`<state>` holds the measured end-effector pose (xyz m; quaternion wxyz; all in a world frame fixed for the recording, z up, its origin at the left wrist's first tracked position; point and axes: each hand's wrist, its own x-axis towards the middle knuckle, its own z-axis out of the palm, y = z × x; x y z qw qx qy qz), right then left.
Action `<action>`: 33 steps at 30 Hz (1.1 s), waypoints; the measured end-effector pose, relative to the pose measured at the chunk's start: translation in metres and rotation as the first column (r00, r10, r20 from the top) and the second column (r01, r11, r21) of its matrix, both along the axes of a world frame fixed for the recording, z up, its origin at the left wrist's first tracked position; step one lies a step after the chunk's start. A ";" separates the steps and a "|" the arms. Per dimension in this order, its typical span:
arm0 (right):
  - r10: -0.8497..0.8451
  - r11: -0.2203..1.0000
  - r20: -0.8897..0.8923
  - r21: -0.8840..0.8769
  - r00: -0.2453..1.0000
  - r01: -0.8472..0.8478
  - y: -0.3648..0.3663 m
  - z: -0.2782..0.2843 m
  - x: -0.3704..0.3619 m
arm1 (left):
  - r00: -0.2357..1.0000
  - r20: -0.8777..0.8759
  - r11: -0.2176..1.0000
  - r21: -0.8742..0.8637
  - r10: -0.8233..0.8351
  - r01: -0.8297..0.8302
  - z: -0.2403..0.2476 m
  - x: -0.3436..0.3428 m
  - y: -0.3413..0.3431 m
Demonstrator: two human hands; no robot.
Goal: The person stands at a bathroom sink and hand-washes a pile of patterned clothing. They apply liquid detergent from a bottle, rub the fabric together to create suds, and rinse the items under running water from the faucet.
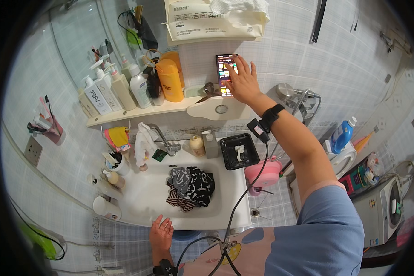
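**tilefan:** White ceramic sink (142,202) down in the middle, holding a heap of black-and-white patterned clothes (191,186) plus a striped bit at the lower edge of the pile. Chrome tap (165,140) right behind, white cloth draped beside it.

**suds_22:** And the hands?

**tilefan:** Right hand (244,83) stretched way up to the shelf (138,110), fingers spread, fingertips touching the lit screen of a smartphone (224,73) propped upright against the wall tiles. Not gripping, just tapping flat-handed. Black band on that wrist with a small device and a cable hanging down toward the chest.

**suds_22:** Left one?

**tilefan:** Left hand (161,230) low at the front rim of the sink, palm open, fingers loosely spread, holding nothing. Close to the rim, can't tell whether actually resting on it. Well apart from the clothes.

**suds_22:** Anything else around?

**tilefan:** Plenty. Orange bottle (169,80) and a row of white pump bottles (110,89) along the shelf, left of the phone. Black square tray (239,151) on the right side of the sink top with something white inside, small soap dispenser just beside. Pink basin (262,174) lower right of the sink, blue detergent bottle (342,134) further right, washing machine (382,207) off at the edge. Pack of wipes (214,20) up on the wall above the phone.
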<state>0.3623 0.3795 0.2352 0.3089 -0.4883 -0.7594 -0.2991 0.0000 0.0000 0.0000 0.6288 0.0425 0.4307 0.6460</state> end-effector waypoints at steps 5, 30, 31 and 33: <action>0.028 0.999 -0.008 0.035 1.000 -0.028 -0.007 -0.001 0.010 | 1.000 -0.017 1.000 -0.022 0.001 -0.001 0.001 0.008 0.000; 0.268 0.093 -0.510 -0.831 0.817 -0.549 -0.229 -0.305 -0.070 | 0.996 0.041 0.991 -0.101 -0.080 0.083 -0.099 -0.023 0.021; 0.269 0.051 -0.500 -0.846 0.823 -0.531 -0.231 -0.307 -0.070 | 0.995 -0.012 0.990 -0.103 -0.100 0.098 -0.105 -0.023 0.034; 0.269 -0.028 -0.478 -0.872 0.836 -0.489 -0.232 -0.308 -0.069 | 0.975 -0.169 0.981 -0.152 -0.146 0.121 -0.115 -0.016 0.068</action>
